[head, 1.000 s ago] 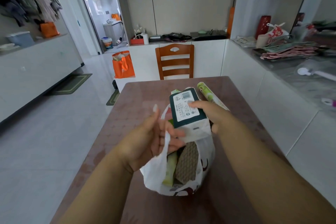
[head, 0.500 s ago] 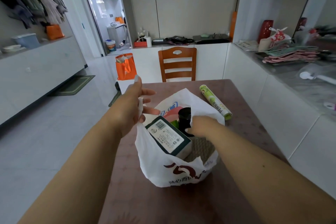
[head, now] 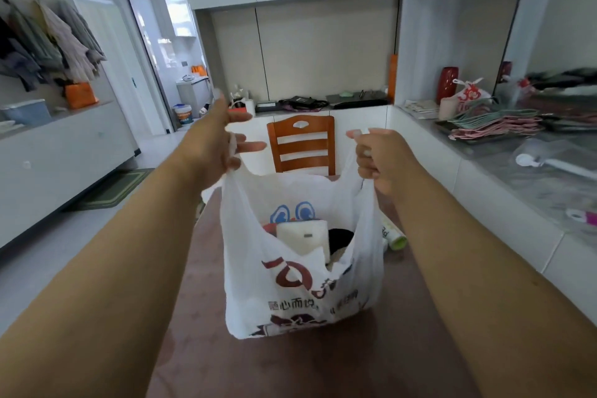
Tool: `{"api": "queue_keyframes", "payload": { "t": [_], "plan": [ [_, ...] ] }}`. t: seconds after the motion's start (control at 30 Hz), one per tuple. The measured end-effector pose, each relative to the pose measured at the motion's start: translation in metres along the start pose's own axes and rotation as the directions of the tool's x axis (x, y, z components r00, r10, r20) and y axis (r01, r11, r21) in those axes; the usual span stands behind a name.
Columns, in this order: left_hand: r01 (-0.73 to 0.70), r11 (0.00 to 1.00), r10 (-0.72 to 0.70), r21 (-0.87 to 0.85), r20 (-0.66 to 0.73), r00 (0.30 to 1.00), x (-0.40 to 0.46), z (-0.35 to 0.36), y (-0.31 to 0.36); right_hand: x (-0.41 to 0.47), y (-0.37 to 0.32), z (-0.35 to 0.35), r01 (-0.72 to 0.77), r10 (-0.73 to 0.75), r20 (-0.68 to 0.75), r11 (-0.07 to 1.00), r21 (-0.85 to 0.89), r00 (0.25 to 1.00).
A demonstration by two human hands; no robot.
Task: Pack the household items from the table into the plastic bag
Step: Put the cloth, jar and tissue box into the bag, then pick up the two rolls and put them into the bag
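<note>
A white plastic bag [head: 284, 294] with red and dark print stands on the brown table [head: 290, 371], pulled up tall by its two handles. My left hand [head: 223, 142] grips the left handle, some fingers spread. My right hand [head: 378, 155] is closed on the right handle. Inside the open mouth I see the white side of a box [head: 302, 237] and a black round item [head: 339, 237]. A green and white roll [head: 392, 234] lies on the table just right of the bag, partly hidden by it and my right forearm.
A wooden chair [head: 302, 145] stands at the table's far end. A grey counter [head: 533, 165] along the right holds stacked hangers, a red vase and a tied bag. A white cabinet [head: 58, 152] runs along the left, with floor between it and the table.
The box went down into the bag. Both hands left the contents, took the handles and lifted them, so the bag now stands taller. The view tilted upward.
</note>
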State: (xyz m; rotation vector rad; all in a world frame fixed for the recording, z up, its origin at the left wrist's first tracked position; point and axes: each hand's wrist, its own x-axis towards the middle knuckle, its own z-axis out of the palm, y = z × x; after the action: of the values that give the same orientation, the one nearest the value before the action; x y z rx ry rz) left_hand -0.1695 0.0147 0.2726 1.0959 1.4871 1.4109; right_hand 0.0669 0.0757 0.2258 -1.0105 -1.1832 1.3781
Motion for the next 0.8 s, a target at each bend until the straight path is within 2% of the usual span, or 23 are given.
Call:
{"api": "queue_keyframes", "payload": {
  "t": [0.07,0.13,0.23,0.33,0.5,0.7,0.8],
  "plan": [
    [0.069,0.996,-0.069,0.059,-0.001,0.998,0.013,-0.007,-0.006,0.008,0.003,0.001,-0.065,0.061,-0.050,0.995,-0.070,0.997],
    [0.138,0.971,-0.141,0.196,0.003,0.990,0.022,-0.008,-0.031,0.010,0.015,0.002,-0.189,0.169,-0.111,0.958,-0.217,0.979],
    [0.213,0.941,-0.228,0.263,0.028,0.973,0.024,-0.002,-0.068,0.013,0.045,-0.001,-0.254,0.235,-0.097,0.904,-0.343,0.967],
    [0.218,0.946,-0.233,0.241,0.035,0.972,0.024,0.000,-0.077,0.015,0.059,-0.001,-0.206,0.203,-0.048,0.911,-0.358,0.978],
    [0.220,0.929,-0.238,0.299,0.025,0.971,0.019,-0.006,-0.074,0.011,0.054,0.006,-0.192,0.174,-0.083,0.860,-0.472,0.981],
    [0.257,0.863,-0.264,0.435,-0.045,0.963,0.003,-0.017,-0.072,0.007,0.047,0.003,-0.182,0.100,-0.155,0.665,-0.725,0.983],
    [0.255,0.768,-0.241,0.587,-0.103,0.965,-0.003,-0.022,-0.059,0.006,0.042,-0.002,-0.184,0.030,-0.210,0.612,-0.769,0.977]
  ]
}}
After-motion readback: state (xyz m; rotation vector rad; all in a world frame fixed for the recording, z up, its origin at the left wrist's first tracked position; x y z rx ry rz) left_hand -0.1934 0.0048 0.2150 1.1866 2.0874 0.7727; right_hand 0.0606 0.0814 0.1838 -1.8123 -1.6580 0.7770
